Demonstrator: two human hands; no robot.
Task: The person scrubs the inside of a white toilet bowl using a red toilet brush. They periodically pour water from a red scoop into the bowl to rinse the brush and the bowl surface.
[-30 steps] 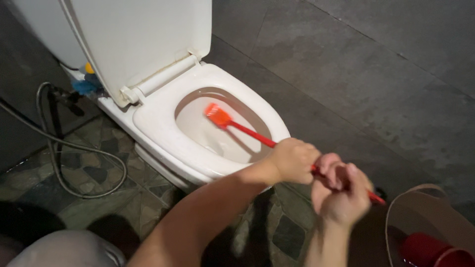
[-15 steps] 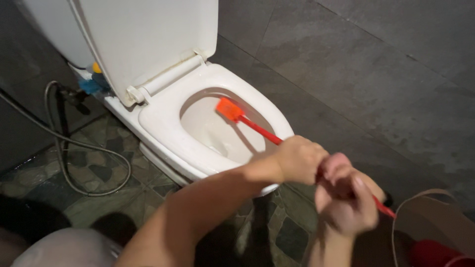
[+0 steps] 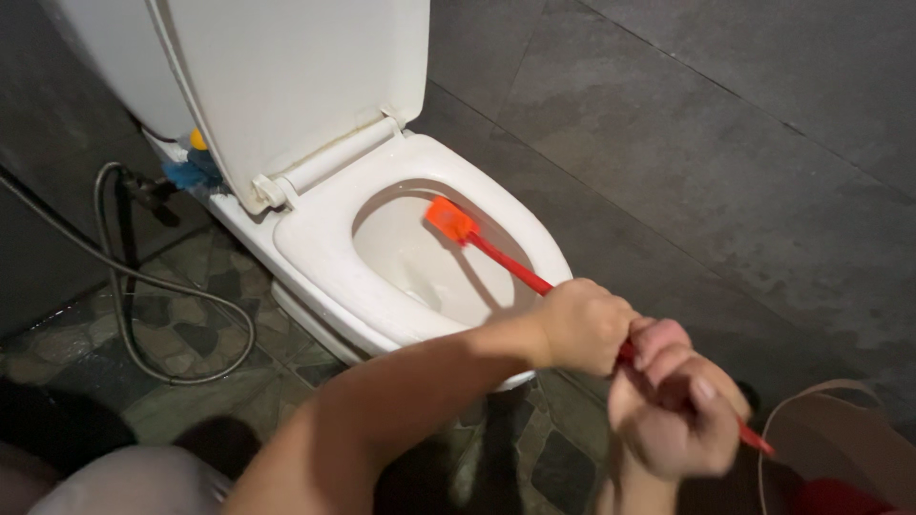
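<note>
2 hands, left hand and right hand, clench red brush; head points upper-left into toilet bowl.

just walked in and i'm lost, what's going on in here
A person holds a red brush in both fists: the left hand higher on the handle, the right hand near its end. The brush head is inside the bowl of a white toilet, up against the far inner wall, with the lid up and the seat down. A grey hose loops across the stone floor on one side of the toilet, and a bucket with something red in it sits at the other, by the right hand.
</note>
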